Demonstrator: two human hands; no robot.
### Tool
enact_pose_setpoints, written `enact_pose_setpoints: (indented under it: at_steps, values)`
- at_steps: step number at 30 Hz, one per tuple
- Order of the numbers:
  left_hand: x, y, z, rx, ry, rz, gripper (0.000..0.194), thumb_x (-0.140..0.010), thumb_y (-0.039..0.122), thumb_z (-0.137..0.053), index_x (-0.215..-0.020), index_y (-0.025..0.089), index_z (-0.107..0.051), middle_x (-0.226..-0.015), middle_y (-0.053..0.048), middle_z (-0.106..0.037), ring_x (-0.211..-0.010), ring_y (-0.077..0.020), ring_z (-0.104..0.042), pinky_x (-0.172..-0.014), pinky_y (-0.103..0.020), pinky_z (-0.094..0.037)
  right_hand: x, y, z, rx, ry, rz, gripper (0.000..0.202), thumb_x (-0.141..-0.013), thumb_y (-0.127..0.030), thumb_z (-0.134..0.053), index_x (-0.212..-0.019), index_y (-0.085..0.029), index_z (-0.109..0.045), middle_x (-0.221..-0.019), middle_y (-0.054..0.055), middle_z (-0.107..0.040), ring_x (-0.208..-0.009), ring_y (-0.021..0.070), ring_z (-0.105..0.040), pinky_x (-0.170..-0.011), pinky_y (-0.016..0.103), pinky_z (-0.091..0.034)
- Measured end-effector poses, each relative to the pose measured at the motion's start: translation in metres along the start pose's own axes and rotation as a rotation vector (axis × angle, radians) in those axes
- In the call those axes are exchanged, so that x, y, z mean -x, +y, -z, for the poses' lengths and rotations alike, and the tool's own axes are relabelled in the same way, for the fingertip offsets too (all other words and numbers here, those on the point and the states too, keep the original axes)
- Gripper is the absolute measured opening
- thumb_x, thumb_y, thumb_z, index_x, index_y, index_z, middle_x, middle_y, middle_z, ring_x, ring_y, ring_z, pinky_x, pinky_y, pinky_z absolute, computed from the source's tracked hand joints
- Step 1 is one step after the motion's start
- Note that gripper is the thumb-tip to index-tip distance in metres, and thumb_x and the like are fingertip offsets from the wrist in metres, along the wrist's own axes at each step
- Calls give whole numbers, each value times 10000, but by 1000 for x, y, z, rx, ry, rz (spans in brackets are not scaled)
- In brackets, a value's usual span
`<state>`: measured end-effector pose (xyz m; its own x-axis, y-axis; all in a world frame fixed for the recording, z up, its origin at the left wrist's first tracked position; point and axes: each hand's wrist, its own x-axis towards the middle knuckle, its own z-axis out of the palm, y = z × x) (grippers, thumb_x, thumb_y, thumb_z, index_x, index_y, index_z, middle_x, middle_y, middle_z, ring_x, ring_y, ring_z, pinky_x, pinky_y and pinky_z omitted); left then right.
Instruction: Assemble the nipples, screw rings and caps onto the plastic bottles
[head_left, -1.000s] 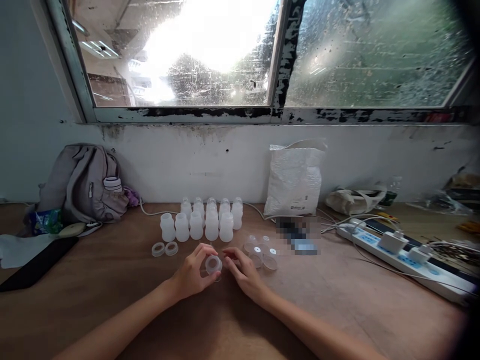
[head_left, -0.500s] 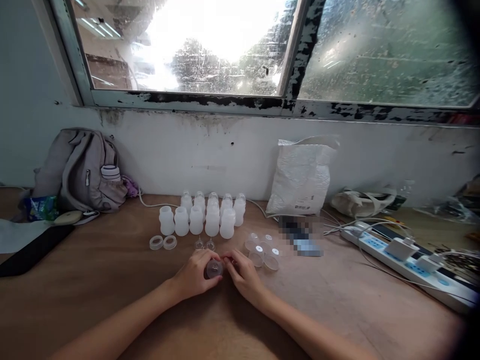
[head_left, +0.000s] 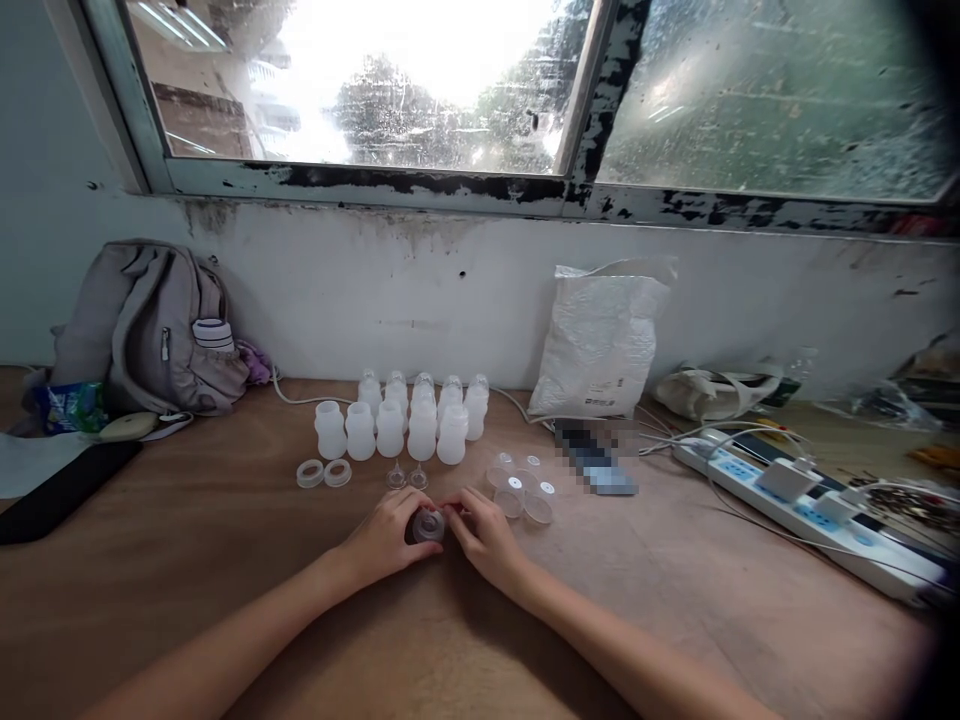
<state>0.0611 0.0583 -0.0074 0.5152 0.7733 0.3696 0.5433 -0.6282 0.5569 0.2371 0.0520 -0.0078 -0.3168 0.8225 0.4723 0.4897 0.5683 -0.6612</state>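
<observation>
My left hand (head_left: 394, 530) is closed around a round translucent baby bottle nipple in its collar ring (head_left: 429, 525), low over the table. Close by on the right, my right hand (head_left: 484, 535) has its thumb and fingers drawn together at the edge of that piece; whatever they pinch is too small to make out. Just beyond my hands, two clear nipples (head_left: 407, 477) rest on the table. Two collar rings (head_left: 324, 473) lie farther left. Several clear caps (head_left: 523, 490) are grouped to the right. Behind stand several frosted white baby bottles (head_left: 390, 430), the back ones with clear tops.
A grey backpack (head_left: 154, 330) leans on the wall at left, with a dark flat case (head_left: 71, 492) before it. A white plastic bag (head_left: 596, 340) stands at the back. Cables and a white power strip (head_left: 810, 515) run along the right side.
The view has tipped slightly, so everything sits a little higher. My hands keep nearly the same grip; the nipple piece has tilted slightly in my left hand.
</observation>
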Motion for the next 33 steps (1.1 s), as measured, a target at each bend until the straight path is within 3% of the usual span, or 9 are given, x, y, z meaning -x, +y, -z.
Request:
enact_pose_setpoints:
  at_steps: [14,19,22,25,29,33]
  values:
    - [1,0,1,-24,8,0,299,-655,296,-674,-902,198,-536,-906,-22,-576,-863,-194,-536,-804,-326,-423,1,1,0,-2,-5,11,129,-813,-131,-436,-800,-168,-559,-759,33,-565,-693,146,-523,-642,253,-424]
    - [2,3,4,-8,63,9,236,-769,333,-556,-969,206,-552,-1006,-55,-541,-968,-206,-510,-849,-332,-408,1,1,0,2,-2,12,125,-804,-124,-441,-786,-165,-558,-751,31,-559,-685,144,-522,-631,246,-417]
    - [1,2,4,37,81,14,149,-798,305,-518,-861,198,-601,-951,-56,-548,-936,-197,-520,-847,-328,-404,0,3,-1,4,-14,16,127,-796,-112,-439,-791,-160,-557,-748,32,-557,-680,143,-516,-624,245,-411]
    - [-3,2,2,191,126,65,168,-807,311,-503,-781,188,-615,-870,-43,-566,-862,-179,-537,-795,-302,-422,1,6,-2,-5,-7,16,133,-783,-96,-436,-796,-157,-554,-755,34,-560,-684,143,-516,-628,246,-412]
    - [-7,6,1,623,160,296,225,-782,375,-528,-796,161,-598,-781,-26,-593,-746,-156,-551,-692,-257,-444,2,4,0,-59,8,20,173,-757,-67,-430,-849,-151,-549,-788,42,-575,-699,143,-528,-641,246,-421]
    - [-7,8,-2,1041,141,501,250,-754,387,-570,-827,149,-595,-828,-34,-608,-778,-150,-557,-725,-252,-446,3,-3,4,-160,-15,19,187,-786,-123,-458,-939,-163,-557,-852,50,-600,-758,157,-548,-680,255,-437]
